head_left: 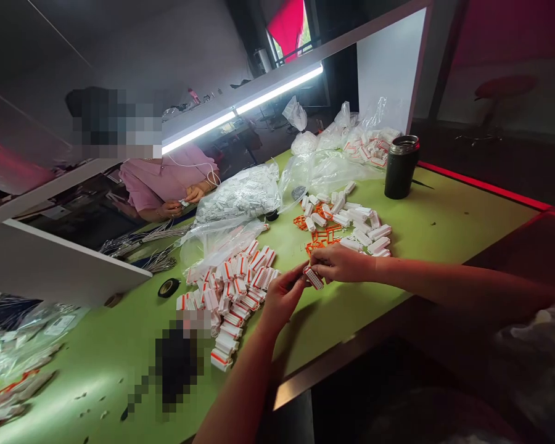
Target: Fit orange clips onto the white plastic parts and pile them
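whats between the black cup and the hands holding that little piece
Head view: white plastic pieces and orange clips scattered from near the black cup down to the right hand and left hand pinching the small piece.

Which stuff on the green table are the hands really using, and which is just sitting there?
In use: the small white-and-orange piece, pinched between left hand and right hand; the matching pile beside them; loose white shells and orange clips.
Just lying about: black mug, tape roll, wire bundles.

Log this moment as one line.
left hand, right hand: pinching one white-orange connector; connector pile beside left hand; loose parts beyond right hand
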Demonstrator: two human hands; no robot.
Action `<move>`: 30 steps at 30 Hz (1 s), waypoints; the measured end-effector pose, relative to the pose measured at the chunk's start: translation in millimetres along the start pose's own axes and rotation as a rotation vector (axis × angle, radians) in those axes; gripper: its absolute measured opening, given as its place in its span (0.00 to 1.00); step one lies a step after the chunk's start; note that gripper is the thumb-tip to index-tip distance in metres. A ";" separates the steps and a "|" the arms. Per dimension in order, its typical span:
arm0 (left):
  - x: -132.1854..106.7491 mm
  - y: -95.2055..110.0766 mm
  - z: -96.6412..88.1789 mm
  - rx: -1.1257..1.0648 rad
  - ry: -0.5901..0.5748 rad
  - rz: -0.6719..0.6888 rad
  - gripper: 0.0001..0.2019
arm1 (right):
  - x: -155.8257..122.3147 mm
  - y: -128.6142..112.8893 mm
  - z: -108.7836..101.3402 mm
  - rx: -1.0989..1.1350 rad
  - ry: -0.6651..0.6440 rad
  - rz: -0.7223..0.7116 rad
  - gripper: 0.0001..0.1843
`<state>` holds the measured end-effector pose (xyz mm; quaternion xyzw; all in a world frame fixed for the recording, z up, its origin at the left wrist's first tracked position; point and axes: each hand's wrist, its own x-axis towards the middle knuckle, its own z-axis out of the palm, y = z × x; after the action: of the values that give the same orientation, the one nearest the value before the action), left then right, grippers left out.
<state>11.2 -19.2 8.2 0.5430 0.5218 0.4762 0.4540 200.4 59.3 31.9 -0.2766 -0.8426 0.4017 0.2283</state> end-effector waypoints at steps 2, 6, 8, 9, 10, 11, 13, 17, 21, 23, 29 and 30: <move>1.1 -0.7 -2.2 0.020 0.010 0.009 0.20 | 0.8 -0.4 -2.4 -0.010 -0.013 -0.005 0.05; 1.6 7.2 -23.8 0.122 0.183 0.068 0.23 | 3.7 4.8 -18.4 0.068 0.027 -0.044 0.08; 1.6 15.4 -43.2 0.330 0.358 0.098 0.24 | 4.0 10.2 -31.8 -0.044 0.139 -0.102 0.08; 1.8 19.4 -53.7 0.483 0.448 0.091 0.24 | 3.6 13.1 -39.3 -0.128 0.167 -0.131 0.08; 2.3 22.7 -64.2 0.616 0.550 0.099 0.24 | 2.8 15.9 -46.9 -0.213 0.166 -0.155 0.08; 2.9 24.9 -74.0 0.713 0.605 0.112 0.23 | 1.6 18.3 -54.2 -0.288 0.133 -0.170 0.08; 4.7 25.2 -90.6 0.864 0.634 0.166 0.21 | -1.3 21.5 -66.5 -0.387 -0.023 -0.180 0.08; 9.4 13.2 -110.9 1.049 0.584 0.220 0.19 | -6.4 21.5 -75.1 -0.491 -0.348 -0.159 0.06; 13.4 2.1 -121.2 1.143 0.525 0.223 0.19 | -9.0 18.3 -68.3 -0.679 -0.421 -0.159 0.07; 14.6 2.2 -121.5 1.159 0.530 0.232 0.19 | -10.3 16.2 -66.1 -0.712 -0.420 -0.179 0.03; 11.8 12.2 -74.3 0.609 0.560 0.164 0.19 | -15.5 2.9 -64.9 -0.273 -0.307 -0.271 0.08; 10.1 12.1 -59.9 0.396 0.458 0.073 0.21 | -16.1 0.2 -62.2 -0.195 -0.271 -0.274 0.09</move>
<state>-46.5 -9.8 28.6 0.5177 0.6734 0.4913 0.1926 250.2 83.2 64.8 -0.1238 -0.9302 0.3168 0.1378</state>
